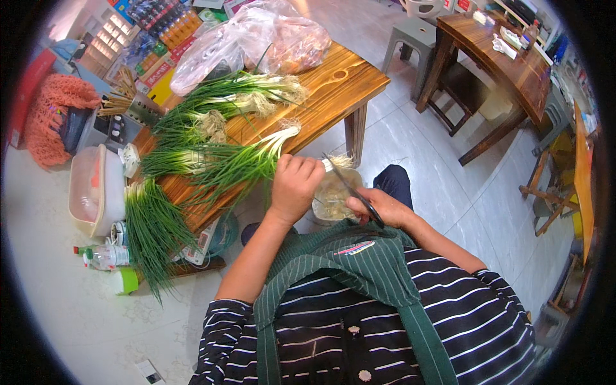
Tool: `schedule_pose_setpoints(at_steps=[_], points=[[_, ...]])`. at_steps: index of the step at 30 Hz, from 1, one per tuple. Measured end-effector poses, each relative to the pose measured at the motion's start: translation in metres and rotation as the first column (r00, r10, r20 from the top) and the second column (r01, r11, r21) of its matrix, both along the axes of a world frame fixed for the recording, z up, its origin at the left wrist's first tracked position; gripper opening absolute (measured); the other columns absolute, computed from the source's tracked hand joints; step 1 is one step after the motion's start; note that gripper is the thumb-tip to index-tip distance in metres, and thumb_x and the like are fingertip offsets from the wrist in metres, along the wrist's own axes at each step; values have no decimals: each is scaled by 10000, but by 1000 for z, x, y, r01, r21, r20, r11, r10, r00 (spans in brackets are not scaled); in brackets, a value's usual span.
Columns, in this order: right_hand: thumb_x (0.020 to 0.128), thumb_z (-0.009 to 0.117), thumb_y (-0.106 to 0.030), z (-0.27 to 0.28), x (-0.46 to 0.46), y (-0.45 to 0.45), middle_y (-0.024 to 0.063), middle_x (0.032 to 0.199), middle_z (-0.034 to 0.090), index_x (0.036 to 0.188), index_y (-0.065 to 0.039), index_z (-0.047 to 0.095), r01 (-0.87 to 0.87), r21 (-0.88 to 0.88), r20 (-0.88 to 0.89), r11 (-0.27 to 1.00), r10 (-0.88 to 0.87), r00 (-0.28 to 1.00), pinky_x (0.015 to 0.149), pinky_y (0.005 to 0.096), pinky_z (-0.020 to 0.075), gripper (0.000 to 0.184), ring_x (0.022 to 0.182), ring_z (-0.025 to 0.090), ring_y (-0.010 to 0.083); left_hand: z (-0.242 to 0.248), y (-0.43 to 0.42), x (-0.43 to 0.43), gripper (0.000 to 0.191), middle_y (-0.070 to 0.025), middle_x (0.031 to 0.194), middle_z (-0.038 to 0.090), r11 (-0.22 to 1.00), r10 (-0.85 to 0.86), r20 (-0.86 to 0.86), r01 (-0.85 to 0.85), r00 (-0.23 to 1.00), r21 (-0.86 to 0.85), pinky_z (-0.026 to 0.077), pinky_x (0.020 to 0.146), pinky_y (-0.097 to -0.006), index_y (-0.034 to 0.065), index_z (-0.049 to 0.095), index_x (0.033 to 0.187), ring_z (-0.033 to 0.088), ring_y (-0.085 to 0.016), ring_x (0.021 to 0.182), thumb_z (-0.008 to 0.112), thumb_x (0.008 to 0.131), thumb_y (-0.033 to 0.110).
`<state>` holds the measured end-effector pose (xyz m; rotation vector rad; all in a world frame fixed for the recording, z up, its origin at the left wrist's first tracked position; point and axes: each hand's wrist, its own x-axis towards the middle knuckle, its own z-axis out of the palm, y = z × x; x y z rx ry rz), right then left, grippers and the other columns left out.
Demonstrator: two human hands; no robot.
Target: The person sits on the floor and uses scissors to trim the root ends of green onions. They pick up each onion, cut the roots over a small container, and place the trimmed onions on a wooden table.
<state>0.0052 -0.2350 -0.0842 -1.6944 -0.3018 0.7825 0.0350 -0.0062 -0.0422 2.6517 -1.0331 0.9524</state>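
My left hand [296, 187] is closed around a small bunch of scallions, its white stems and roots [340, 162] sticking out to the right. In my right hand [385, 204] is a pair of black-handled scissors [347, 183], the blades pointing up beside those roots. Below both hands stands a pale plastic container [337, 211] with light scraps in it, partly covered by the scissors. More loose scallions [269, 147] lie on the wooden table [337, 91] left of my left hand, roots towards the table's edge. Several further bundles [255, 91] are heaped behind them.
A trimmed-looking green bundle [154, 231] hangs over the table's near left corner. Clear bags [284, 38] sit at the far end. Beside the left corner are a plastic bin [89, 190], bottles [108, 256] and a scale [199, 245]. Another table [491, 53] and a grey stool [414, 38] stand right.
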Motion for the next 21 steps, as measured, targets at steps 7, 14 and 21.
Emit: schedule_pose_setpoints(at_steps=[7, 14, 21], points=[[871, 521, -690, 1, 0, 3, 40, 684, 530, 945, -22, 606, 6, -57, 22, 998, -5, 1000, 585, 318, 427, 677, 645, 538, 163, -5, 0, 2, 136, -47, 819, 578, 1000, 7, 15, -8, 1000, 8, 416, 772, -376, 67, 588, 905, 550, -217, 781, 572, 786, 130], [873, 622, -594, 3, -9, 13, 15, 615, 533, 792, -21, 617, 164, -63, -88, 984, -170, 982, 460, 267, 419, 578, 491, 503, 116, -14, 2, 2, 133, -56, 839, 578, 1000, -13, 30, 13, 999, 11, 415, 773, -375, 64, 582, 898, 548, -214, 783, 572, 782, 127], [881, 633, -554, -5, -18, 16, 0, 525, 492, 727, -39, 608, 159, -108, -237, 981, -181, 955, 411, 256, 368, 538, 436, 481, 107, -21, 11, 2, 178, -70, 911, 619, 999, -30, -47, 31, 998, 26, 428, 804, -385, 49, 602, 917, 584, -227, 837, 582, 759, 129]])
